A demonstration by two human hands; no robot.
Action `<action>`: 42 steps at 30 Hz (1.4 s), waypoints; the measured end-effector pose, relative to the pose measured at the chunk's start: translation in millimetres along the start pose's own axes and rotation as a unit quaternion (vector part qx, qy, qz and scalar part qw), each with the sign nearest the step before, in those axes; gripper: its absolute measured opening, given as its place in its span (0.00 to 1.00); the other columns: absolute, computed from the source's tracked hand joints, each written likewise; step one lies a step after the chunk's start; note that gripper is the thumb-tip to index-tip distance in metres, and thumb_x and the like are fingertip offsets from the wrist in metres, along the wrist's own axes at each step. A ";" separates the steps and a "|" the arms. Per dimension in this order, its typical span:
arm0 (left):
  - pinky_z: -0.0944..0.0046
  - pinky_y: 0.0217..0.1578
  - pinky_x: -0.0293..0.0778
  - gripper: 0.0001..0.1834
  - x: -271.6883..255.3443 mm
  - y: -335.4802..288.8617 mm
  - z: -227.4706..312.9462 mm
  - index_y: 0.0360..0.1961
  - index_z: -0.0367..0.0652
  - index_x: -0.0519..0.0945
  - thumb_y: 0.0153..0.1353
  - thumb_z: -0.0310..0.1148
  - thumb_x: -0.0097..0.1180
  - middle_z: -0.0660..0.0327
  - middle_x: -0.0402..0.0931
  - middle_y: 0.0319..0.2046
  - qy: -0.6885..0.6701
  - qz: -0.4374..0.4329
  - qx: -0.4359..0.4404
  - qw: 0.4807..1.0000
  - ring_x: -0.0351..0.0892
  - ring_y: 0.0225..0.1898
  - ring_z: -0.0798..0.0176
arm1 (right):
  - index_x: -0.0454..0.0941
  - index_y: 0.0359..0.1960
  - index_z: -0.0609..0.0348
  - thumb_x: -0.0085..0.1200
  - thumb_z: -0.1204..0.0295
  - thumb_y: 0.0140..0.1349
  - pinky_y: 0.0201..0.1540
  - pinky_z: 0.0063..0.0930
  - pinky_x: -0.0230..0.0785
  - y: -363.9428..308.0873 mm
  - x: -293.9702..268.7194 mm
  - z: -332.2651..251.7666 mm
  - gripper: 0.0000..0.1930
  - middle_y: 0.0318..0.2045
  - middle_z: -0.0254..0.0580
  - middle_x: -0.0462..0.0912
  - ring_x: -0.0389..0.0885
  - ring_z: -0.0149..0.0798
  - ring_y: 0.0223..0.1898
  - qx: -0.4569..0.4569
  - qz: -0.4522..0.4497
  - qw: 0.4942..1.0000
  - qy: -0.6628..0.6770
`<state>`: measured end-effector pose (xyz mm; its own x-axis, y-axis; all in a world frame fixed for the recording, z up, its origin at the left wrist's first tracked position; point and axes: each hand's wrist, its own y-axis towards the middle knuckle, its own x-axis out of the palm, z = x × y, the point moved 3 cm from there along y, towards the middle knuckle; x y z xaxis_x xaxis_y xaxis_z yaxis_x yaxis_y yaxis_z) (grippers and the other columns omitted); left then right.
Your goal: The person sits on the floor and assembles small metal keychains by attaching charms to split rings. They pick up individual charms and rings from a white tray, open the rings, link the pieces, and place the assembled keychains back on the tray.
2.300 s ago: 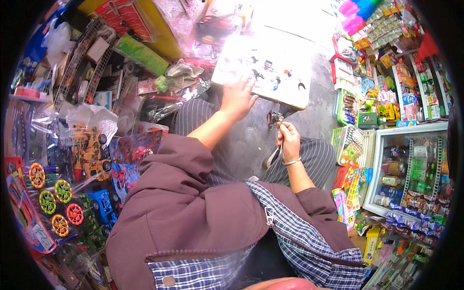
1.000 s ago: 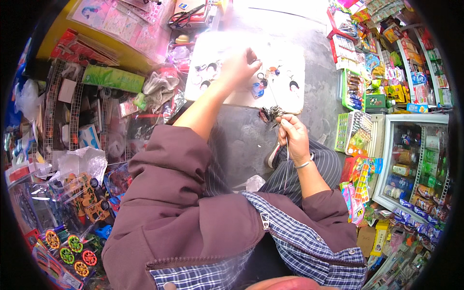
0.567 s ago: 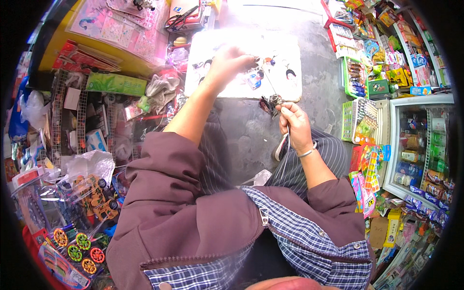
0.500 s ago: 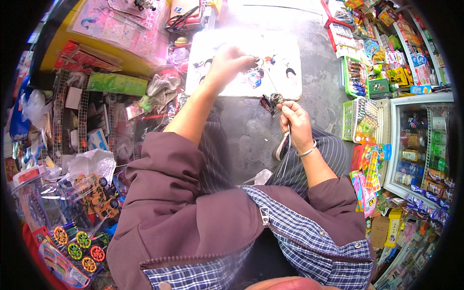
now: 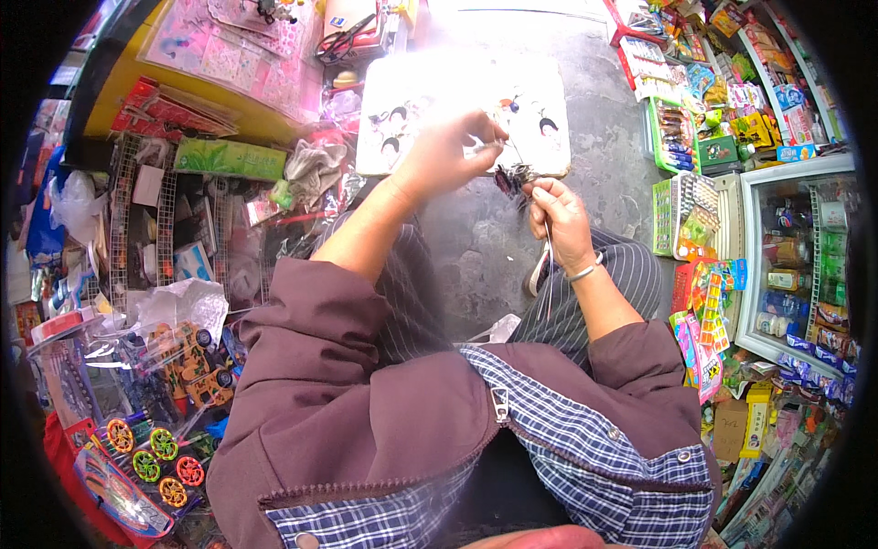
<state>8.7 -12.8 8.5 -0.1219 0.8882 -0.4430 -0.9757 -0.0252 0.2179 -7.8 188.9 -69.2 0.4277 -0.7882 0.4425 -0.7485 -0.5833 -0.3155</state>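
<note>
My right hand [image 5: 562, 224] pinches a small dark bundle [image 5: 512, 178] with a shiny, tangled top. Thin pale cords [image 5: 549, 274] hang from below that hand past my knee. Just to the upper left, my left hand [image 5: 444, 157] is curled with fingers and thumb drawn in, slightly blurred. A thin line runs between its fingertips and the bundle; what the fingers hold is too small to make out. Beyond both hands lies a white board [image 5: 384, 91] bearing several small dark crescent-shaped pieces [image 5: 391, 146], partly washed out by glare.
Toy packs [image 5: 165, 457] and wire racks [image 5: 169, 220] crowd the left side. Snack shelves [image 5: 732, 101] and a white-framed glass-door fridge [image 5: 745, 265] stand on the right. My striped trouser legs [image 5: 613, 274] flank the grey floor [image 5: 466, 265].
My left hand has come down and right from over the board toward the dark bundle. My right hand stays nearly in place, holding the bundle.
</note>
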 end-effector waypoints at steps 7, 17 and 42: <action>0.62 0.44 0.73 0.19 5.0 -5.9 4.1 0.39 0.40 0.79 0.53 0.43 0.63 0.58 0.81 0.37 0.011 -0.004 -0.035 0.999 0.80 0.41 0.61 | 0.74 0.39 0.63 0.45 0.72 0.65 0.17 0.16 0.56 -7.9 2.8 -7.8 0.08 0.17 0.30 0.69 0.64 0.24 0.14 -0.025 -0.018 1.000 0.004; 0.72 0.38 0.70 0.11 32.7 -26.1 3.6 0.42 0.40 0.81 0.62 0.34 0.55 0.69 0.78 0.33 -0.174 -0.052 -0.130 0.975 0.73 0.35 0.76 | 0.73 0.42 0.65 0.43 0.72 0.66 0.17 0.17 0.57 -24.6 15.5 -16.1 0.10 0.16 0.30 0.68 0.63 0.24 0.13 0.047 -0.085 0.993 0.063; 0.69 0.35 0.74 0.09 33.1 -157.4 32.8 0.34 0.36 0.71 0.66 0.33 0.48 0.57 0.79 0.32 -0.315 0.171 -0.105 0.928 0.78 0.31 0.68 | 0.70 0.47 0.62 0.36 0.65 0.65 0.27 0.29 0.68 -126.9 39.1 6.2 0.17 0.35 0.49 0.79 0.77 0.40 0.26 0.055 -0.115 0.984 0.121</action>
<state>164.2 35.7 -11.9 -0.3650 0.9018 0.2315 -0.9214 -0.3856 0.0492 107.0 230.9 -17.1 0.4366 -0.5706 0.6955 -0.5805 -0.7693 -0.2667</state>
